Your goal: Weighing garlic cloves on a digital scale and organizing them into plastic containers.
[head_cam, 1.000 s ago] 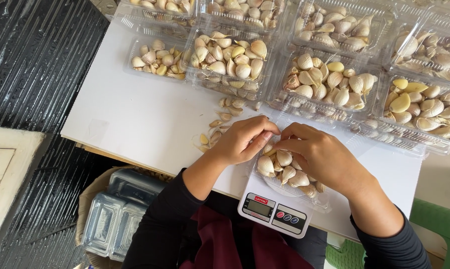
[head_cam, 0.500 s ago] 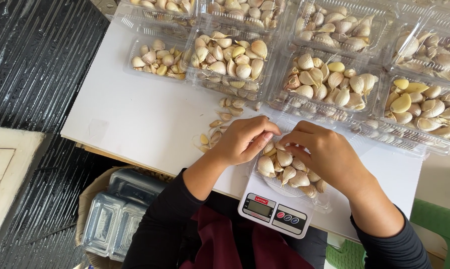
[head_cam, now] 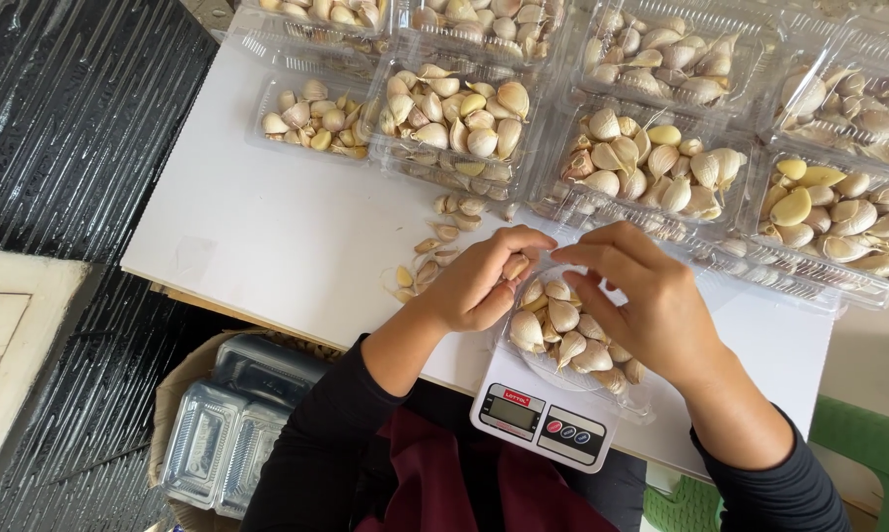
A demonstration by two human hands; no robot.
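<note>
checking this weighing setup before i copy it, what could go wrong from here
The scale sits at the table's near edge, so a nudge from either arm might tip it off. The clear tray on it is heaped with garlic cloves, and the left hand and right hand working over it could knock some out. Hands resting on the tray might also skew the reading. Loose cloves lie close to the table edge and could roll off.
</note>
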